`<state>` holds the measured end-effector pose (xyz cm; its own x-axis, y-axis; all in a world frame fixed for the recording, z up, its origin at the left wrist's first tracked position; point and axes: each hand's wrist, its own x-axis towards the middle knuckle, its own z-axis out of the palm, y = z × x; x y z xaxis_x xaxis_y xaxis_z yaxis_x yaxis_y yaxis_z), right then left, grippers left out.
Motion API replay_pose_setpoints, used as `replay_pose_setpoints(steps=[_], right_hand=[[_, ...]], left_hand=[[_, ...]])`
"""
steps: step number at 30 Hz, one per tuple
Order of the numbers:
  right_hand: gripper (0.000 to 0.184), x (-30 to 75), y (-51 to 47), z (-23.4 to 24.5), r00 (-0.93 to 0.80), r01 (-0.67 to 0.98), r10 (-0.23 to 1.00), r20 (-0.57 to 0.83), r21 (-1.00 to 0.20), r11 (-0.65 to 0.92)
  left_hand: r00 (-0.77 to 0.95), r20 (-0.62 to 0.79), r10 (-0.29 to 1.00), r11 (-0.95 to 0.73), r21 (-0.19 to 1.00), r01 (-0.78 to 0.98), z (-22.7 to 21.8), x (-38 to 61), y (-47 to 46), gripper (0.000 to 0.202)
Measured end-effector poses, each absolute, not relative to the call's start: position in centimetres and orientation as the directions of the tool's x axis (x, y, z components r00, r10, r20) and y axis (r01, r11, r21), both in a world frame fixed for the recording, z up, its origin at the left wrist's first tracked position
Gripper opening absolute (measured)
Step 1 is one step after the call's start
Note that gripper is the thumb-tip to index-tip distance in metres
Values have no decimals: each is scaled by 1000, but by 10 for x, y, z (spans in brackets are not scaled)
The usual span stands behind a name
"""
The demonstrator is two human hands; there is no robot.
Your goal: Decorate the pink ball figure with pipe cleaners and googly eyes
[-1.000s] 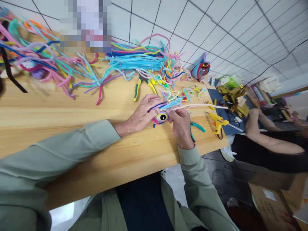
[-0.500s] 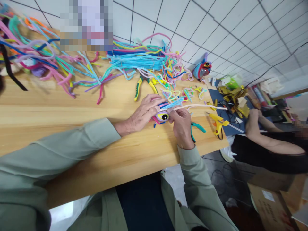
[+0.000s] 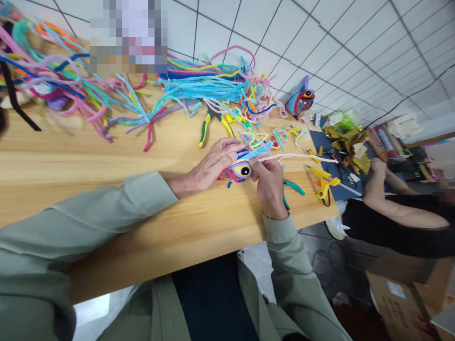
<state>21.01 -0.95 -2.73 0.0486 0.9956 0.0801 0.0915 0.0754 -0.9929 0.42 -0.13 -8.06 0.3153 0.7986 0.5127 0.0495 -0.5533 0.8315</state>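
Observation:
A small pipe-cleaner figure [image 3: 241,171] with a yellow-rimmed black eye lies between my hands, just over the table. My left hand [image 3: 212,166] closes on its left side, fingers laid across the top and hiding part of it. With thumb and forefinger, my right hand [image 3: 269,182] pinches a pale pipe cleaner [image 3: 305,156] against the figure's right edge. The loose end of that stem sticks out to the right. Blue stems [image 3: 261,150] rise from the figure's upper side, and pink and blue ends show below it.
Yellow-green pliers [image 3: 203,130] lie beyond my left hand; teal-handled pliers [image 3: 294,187] and a yellow glue gun [image 3: 323,181] lie to the right. Bundled pipe cleaners [image 3: 206,90] line the table's back. A finished-looking fish figure [image 3: 300,102] stands by the wall. Another person's arm [image 3: 394,208] is at right.
The figure has turned or shifted very slightly to the right, and more pink stem shows beside my left fingers. Both hands keep nearly the same place.

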Motion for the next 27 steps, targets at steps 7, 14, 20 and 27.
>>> replay_pose_setpoints(steps=[7, 14, 20, 27], right_hand=[[35, 210, -9, -27, 65, 96, 995, 71, -993, 65], [37, 210, -8, -28, 80, 118, 995, 63, -992, 54], [42, 209, -9, -28, 59, 78, 997, 56, -996, 52], [38, 208, -10, -27, 16, 57, 998, 62, -996, 61]], left_hand=[[322, 517, 793, -557, 830, 39, -79, 5, 3, 59], [312, 556, 770, -605, 792, 81, -78, 8, 7, 56], [318, 553, 770, -604, 793, 84, -67, 3, 2, 51], [288, 501, 816, -536, 842, 55, -61, 3, 0, 41]])
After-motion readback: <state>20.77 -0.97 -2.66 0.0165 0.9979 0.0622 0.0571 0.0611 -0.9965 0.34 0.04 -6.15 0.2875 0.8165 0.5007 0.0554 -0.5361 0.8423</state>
